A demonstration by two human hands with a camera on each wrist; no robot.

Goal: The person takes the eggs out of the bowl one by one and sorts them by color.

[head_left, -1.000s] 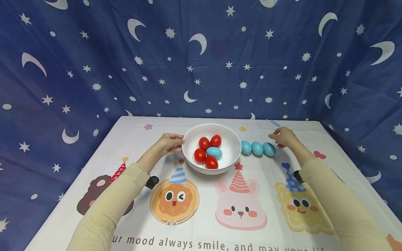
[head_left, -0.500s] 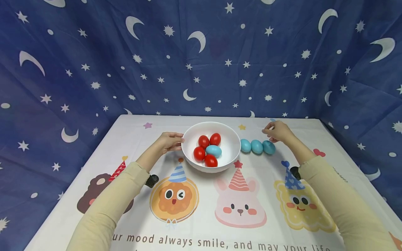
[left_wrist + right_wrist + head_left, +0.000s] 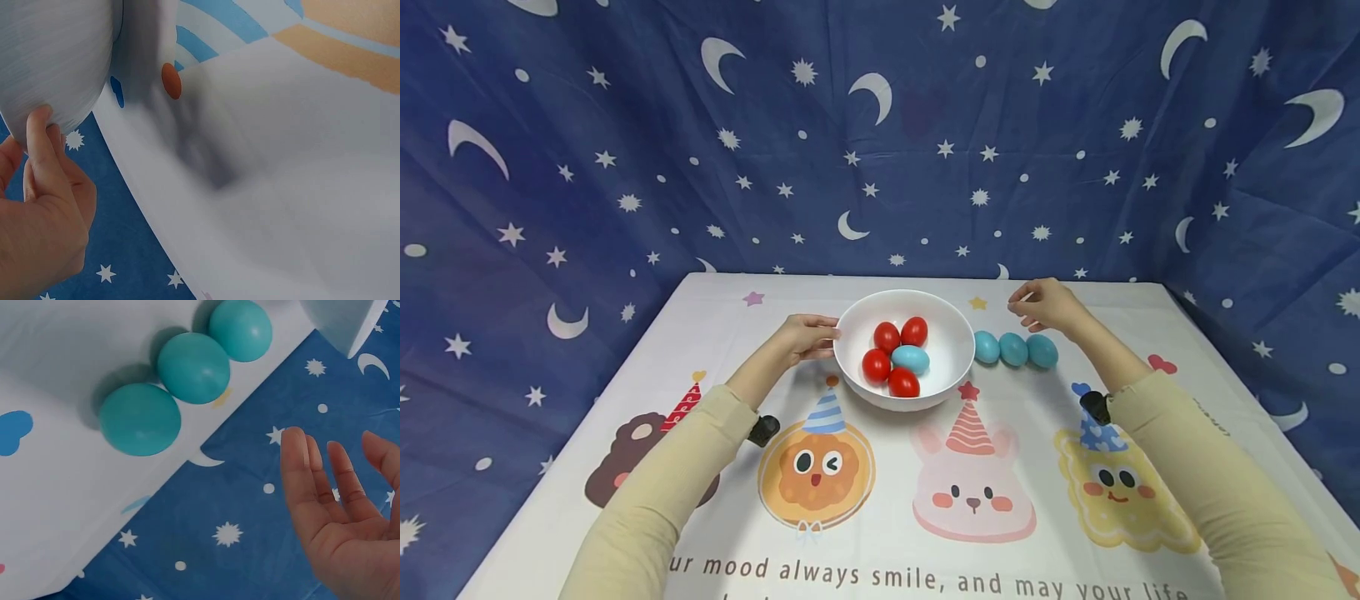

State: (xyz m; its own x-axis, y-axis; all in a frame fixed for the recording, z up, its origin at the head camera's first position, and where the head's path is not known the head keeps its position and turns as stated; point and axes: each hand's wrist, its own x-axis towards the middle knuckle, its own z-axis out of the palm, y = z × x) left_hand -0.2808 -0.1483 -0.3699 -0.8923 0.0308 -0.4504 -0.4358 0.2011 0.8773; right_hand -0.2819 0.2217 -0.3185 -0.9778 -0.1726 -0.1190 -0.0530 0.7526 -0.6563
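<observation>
A white bowl (image 3: pixel 943 348) stands mid-table with several red eggs (image 3: pixel 876 367) and one blue egg (image 3: pixel 911 359) in it. My left hand (image 3: pixel 806 338) holds it by the left side; in the left wrist view, fingertips lie on the outer wall (image 3: pixel 56 56) and the thumb is at the rim. To the right of the bowl, three blue eggs (image 3: pixel 1013 350) lie in a row, the nearest one right by the bowl's wall. Above and behind this row my right hand (image 3: pixel 1047 305) hovers, fingers loosely bent and nothing in them, as the right wrist view of the hand (image 3: pixel 344 512) shows.
A white cloth (image 3: pixel 820 558) printed with cartoon figures and lettering covers the table. Behind its far edge hangs a dark blue curtain (image 3: pixel 925 217) with moons and stars. Dark wrist devices (image 3: pixel 765 431) are worn at both wrists.
My right hand has moved left and back, from beside the right end of the blue egg row to over its far side. The left hand, bowl and eggs keep their places.
</observation>
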